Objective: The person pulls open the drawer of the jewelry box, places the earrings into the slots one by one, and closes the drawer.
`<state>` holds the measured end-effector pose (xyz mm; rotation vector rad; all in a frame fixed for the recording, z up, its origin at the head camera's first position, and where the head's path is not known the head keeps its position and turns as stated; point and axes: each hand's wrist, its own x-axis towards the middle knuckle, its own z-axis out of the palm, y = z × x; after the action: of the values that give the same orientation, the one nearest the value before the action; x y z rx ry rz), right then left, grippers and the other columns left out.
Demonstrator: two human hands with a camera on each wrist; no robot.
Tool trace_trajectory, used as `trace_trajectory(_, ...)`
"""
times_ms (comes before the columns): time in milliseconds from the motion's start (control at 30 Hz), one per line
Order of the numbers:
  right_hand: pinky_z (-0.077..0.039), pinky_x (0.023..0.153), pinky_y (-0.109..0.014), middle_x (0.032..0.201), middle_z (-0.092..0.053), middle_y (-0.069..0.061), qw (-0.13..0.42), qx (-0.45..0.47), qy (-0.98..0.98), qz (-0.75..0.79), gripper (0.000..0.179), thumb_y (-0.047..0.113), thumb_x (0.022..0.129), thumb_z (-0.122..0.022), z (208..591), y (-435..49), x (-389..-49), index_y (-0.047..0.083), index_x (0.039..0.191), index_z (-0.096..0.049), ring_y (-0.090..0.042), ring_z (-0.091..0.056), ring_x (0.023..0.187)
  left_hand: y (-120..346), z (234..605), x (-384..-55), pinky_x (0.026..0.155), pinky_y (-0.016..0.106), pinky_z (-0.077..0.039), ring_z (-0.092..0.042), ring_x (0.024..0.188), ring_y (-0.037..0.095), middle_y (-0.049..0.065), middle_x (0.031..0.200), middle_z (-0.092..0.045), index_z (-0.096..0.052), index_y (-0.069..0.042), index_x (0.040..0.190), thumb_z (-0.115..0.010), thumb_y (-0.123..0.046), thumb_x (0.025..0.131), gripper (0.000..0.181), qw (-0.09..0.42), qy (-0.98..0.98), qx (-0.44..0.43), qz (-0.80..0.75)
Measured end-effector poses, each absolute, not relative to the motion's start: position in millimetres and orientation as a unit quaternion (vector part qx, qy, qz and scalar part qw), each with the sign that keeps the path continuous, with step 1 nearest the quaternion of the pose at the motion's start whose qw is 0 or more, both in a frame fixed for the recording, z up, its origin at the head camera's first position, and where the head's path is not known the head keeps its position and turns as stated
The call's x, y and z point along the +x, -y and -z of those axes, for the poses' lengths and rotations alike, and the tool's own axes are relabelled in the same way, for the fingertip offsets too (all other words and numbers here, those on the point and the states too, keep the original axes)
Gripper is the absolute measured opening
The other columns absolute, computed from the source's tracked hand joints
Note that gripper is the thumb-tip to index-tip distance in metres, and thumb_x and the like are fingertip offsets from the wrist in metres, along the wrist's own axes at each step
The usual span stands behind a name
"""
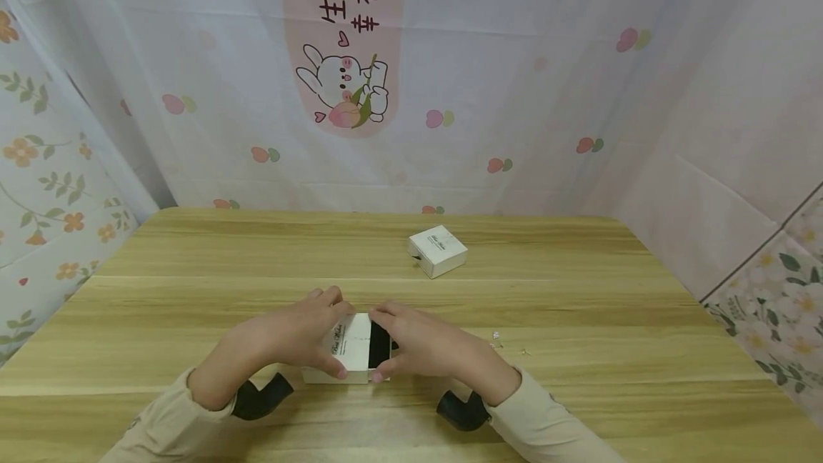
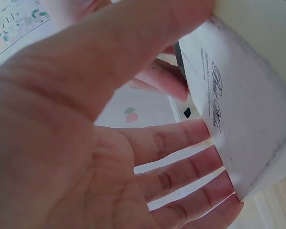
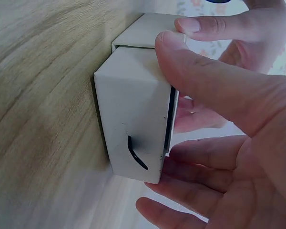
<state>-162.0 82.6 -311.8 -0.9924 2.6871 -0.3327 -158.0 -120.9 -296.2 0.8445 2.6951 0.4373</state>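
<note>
A small white box with black script lettering lies on the table in front of me, its drawer pulled partly out of the sleeve on the right. Black lining shows in the gap. My left hand grips the sleeve between thumb and fingers at its near and far sides. The drawer's end is held by my right hand, thumb on one side and fingers on the other. In the right wrist view a black pull loop sticks out of the drawer front. The drawer's contents are hidden.
Farther back stands a second white box with similar lettering. Right of my right hand lie small shiny pieces, like jewellery. Black curved mounts sit at both wrists. A printed curtain hangs behind the wooden table.
</note>
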Motion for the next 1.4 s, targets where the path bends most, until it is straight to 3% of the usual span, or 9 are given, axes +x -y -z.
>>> trace_trajectory(567, -0.047, 0.083, -0.022, 0.122, -0.052, 0.001, 0.119, -0.353, -0.918, 0.136, 0.071, 0.041, 0.071, -0.076, 313.1, -84.2, -164.8, 0.012, 0.131, -0.051, -0.007, -0.052, 0.095, 123.8, 297.1, -155.9, 0.067, 0.025, -0.04, -0.038, 0.09, 0.017, 0.003, 0.106, -0.042, -0.051, -0.005, 0.124, -0.08, -0.038, 0.069, 0.07, 0.133, -0.931, 0.311, -0.138)
trace_trajectory(1400, -0.047, 0.085, -0.024, 0.121, -0.05, 0.0, 0.128, -0.355, -0.916, 0.139, 0.074, 0.038, 0.073, -0.075, 312.9, -92.4, -164.9, 0.007, 0.134, -0.046, -0.007, -0.05, 0.095, 124.7, 297.4, -155.6, 0.068, 0.025, -0.04, -0.036, 0.091, 0.018, 0.003, 0.104, -0.039, -0.05, -0.005, 0.124, -0.079, -0.037, 0.07, 0.069, 0.136, -0.93, 0.31, -0.145)
